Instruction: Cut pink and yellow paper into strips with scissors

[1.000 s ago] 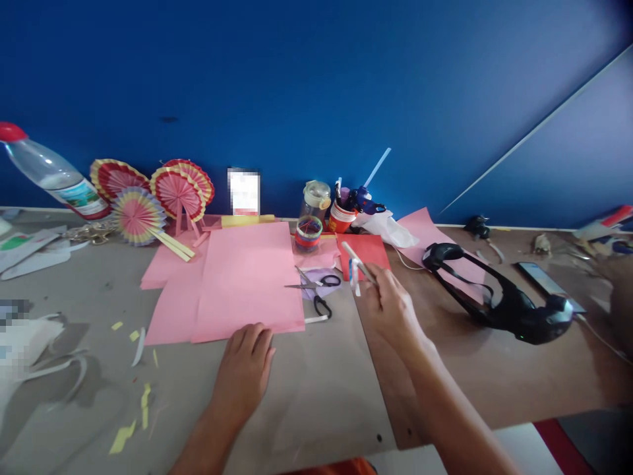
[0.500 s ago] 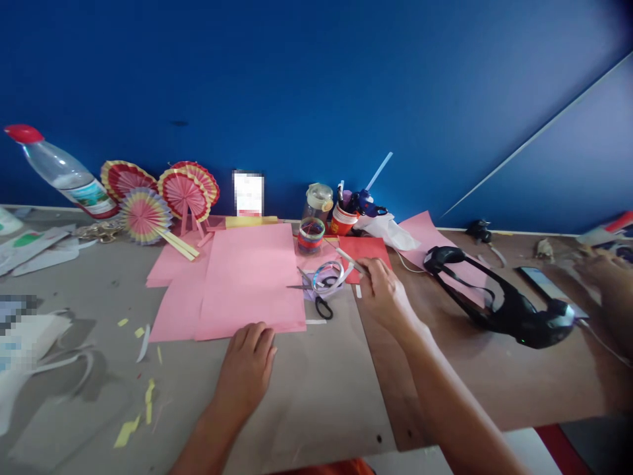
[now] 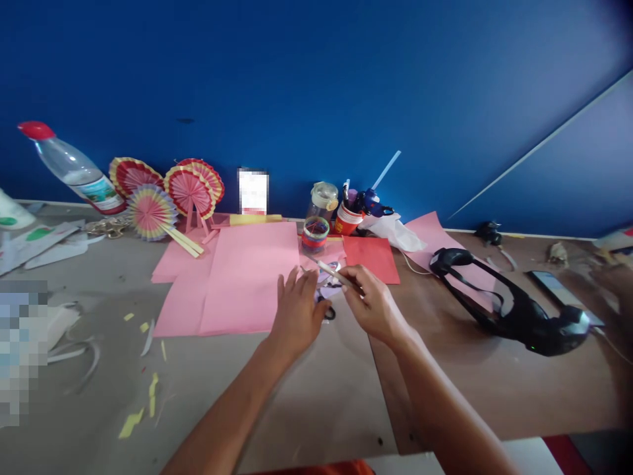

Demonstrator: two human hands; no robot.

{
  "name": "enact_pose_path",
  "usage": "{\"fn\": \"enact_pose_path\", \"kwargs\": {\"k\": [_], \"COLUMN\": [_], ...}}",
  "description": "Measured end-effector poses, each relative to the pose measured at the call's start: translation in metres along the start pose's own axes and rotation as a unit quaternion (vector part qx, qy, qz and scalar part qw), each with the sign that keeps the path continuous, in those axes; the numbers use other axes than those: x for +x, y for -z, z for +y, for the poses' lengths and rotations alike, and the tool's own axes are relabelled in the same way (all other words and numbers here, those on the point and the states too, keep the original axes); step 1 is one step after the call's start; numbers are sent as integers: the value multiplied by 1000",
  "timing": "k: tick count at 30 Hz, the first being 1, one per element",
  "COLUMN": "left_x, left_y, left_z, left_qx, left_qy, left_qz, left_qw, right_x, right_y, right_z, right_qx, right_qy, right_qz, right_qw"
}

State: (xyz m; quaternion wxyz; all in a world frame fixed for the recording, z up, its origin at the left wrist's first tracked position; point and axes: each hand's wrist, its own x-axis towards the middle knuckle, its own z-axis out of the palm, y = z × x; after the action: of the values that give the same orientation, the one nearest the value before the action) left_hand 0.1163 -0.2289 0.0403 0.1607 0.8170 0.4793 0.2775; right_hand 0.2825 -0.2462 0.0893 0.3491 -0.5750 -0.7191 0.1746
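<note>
My right hand (image 3: 376, 305) is closed around a slim, pale, pen-like tool (image 3: 335, 272) that points up and to the left; its exact kind is unclear. My left hand (image 3: 297, 315) hovers or rests at the right edge of the large pink paper sheets (image 3: 250, 277), fingers stretched out and holding nothing. Between both hands lie black-handled scissors (image 3: 328, 311), mostly covered by my left hand. A tape roll (image 3: 330, 267) shows only in part behind the tool. Right behind it stands a jar with coloured bands (image 3: 315, 243).
Pleated paper fans (image 3: 190, 190) and a tilted bottle (image 3: 96, 188) stand at back left. A cup of pens (image 3: 347, 220) and red paper (image 3: 370, 259) sit behind my right hand. On the right lie a black headset (image 3: 519, 316) and a phone (image 3: 564, 297), near another person's blurred hand (image 3: 613, 280).
My left hand has moved right and up, from the pink paper's lower edge to over the scissors. My right hand has shifted slightly left with the pale tool. The view has shifted slightly.
</note>
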Motion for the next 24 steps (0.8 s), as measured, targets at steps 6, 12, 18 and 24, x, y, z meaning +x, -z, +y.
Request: {"fn": "enact_pose_path", "kwargs": {"k": [6, 12, 18, 24], "left_x": [33, 33, 37, 40], "left_y": [-8, 16, 30, 30], "left_z": [4, -3, 9, 39], "left_qx": [-38, -254, -444, -469], "left_qy": [41, 99, 183, 162], "left_qz": [-31, -34, -12, -27], "left_qw": [998, 961, 877, 868], "right_x": [2, 8, 7, 1], "right_y": [4, 16, 35, 47], "right_z": [12, 46, 68, 63], "right_qx": [-9, -45, 53, 110], "right_qy": [-2, -91, -163, -153], "right_qz": [37, 156, 324, 370], "right_qw": [999, 983, 930, 910]}}
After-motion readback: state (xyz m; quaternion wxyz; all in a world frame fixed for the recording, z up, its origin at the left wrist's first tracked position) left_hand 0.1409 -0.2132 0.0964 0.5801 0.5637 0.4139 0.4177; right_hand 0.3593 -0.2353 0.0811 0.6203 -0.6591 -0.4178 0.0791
